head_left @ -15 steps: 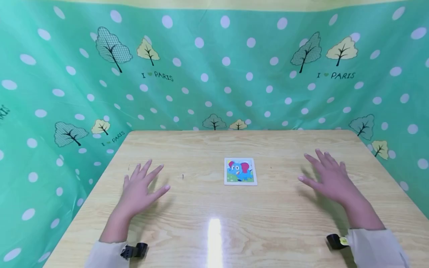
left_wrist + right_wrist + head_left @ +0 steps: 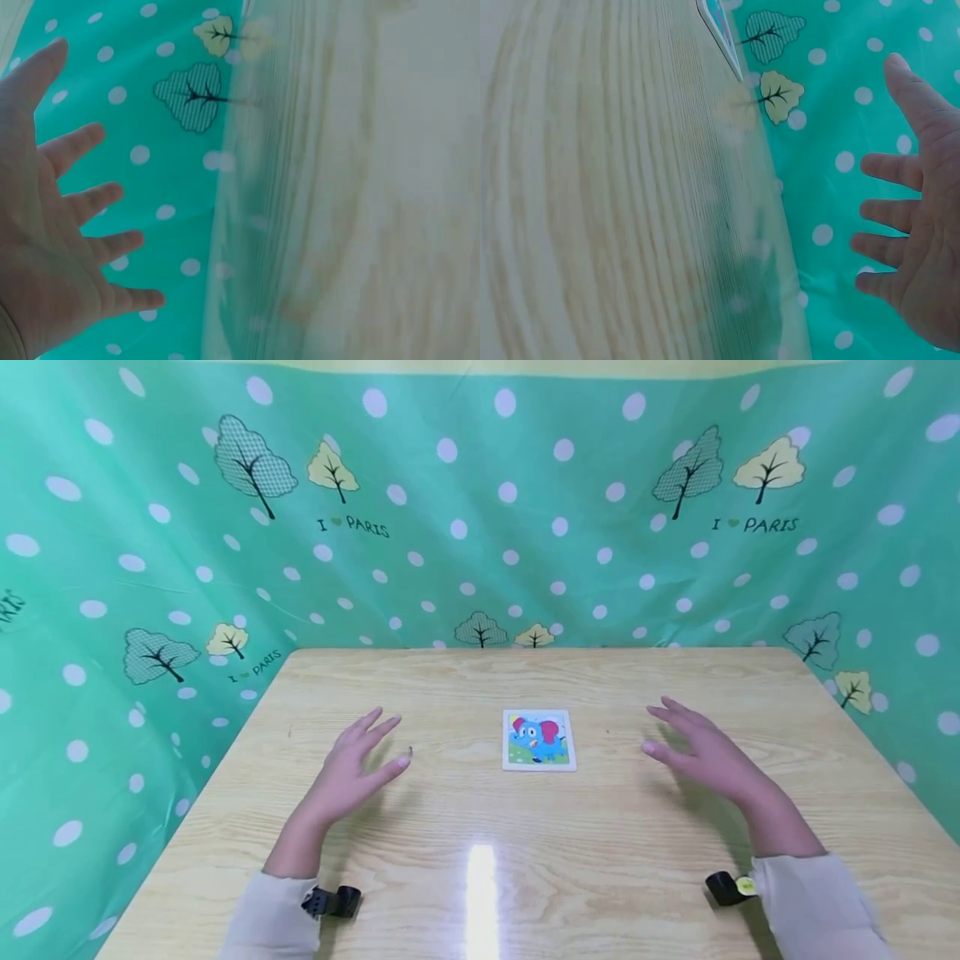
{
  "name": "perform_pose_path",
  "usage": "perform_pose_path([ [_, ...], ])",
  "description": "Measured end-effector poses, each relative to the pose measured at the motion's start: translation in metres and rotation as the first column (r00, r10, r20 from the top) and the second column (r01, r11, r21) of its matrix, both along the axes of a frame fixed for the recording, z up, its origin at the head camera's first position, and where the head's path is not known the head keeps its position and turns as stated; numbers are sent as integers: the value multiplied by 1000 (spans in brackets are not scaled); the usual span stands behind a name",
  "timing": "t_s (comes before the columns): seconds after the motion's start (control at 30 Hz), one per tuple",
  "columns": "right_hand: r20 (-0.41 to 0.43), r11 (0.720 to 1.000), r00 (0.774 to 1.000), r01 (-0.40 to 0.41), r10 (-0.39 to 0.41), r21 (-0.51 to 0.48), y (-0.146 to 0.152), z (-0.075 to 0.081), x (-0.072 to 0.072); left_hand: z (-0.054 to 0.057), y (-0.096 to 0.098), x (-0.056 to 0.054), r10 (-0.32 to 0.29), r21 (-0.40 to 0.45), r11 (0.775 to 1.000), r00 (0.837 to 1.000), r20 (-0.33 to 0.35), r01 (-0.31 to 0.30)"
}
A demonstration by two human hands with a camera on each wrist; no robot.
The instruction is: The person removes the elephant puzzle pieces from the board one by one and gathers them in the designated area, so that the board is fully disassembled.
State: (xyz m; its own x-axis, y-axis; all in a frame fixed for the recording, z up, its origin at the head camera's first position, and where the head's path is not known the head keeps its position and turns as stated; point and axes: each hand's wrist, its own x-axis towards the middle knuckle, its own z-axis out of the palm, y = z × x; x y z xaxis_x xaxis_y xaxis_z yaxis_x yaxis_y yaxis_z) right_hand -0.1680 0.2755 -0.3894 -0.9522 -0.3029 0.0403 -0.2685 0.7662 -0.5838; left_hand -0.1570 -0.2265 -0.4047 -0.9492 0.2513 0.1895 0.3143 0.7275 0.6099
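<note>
A green dotted curtain [image 2: 435,481] hangs beyond the elephant picture [image 2: 539,742], which lies flat on a pale wooden bench [image 2: 585,827]. Good handling would probably have the left hand [image 2: 349,774] and right hand [image 2: 705,755] meet its white border [image 2: 539,767] evenly from opposite sides, level and unhurried. The left hand hovers left of the picture and the right hand right of it, both apart from it, palms facing inward, fingers spread, thumbs pointing toward it. Each grip is loose and holds nothing.
</note>
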Motion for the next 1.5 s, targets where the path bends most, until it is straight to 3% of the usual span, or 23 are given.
perform_pose_path([
  [0.33, 20, 998, 999, -25, 26, -64, -20, -8, -11, -3, 23, -9, -59, 100, 993, 998, 31, 55],
  [0.7, 54, 991, 997, -49, 56, -123, -40, -15, -21, -3, 47, -19, -146, 227, 966, 986, 79, 125],
  [1.03, 109, 976, 990, -65, 89, -208, -58, -25, -30, -9, 67, -27, -185, 270, 952, 975, 119, 148],
  [1.2, 161, 973, 984, -42, 80, -227, -70, -30, -37, -10, 77, -35, -194, 322, 937, 966, 169, 132],
  [1.5, 157, 978, 984, -47, 81, -205, -83, -32, -47, -14, 95, -54, -208, 354, 930, 938, 276, 102],
])
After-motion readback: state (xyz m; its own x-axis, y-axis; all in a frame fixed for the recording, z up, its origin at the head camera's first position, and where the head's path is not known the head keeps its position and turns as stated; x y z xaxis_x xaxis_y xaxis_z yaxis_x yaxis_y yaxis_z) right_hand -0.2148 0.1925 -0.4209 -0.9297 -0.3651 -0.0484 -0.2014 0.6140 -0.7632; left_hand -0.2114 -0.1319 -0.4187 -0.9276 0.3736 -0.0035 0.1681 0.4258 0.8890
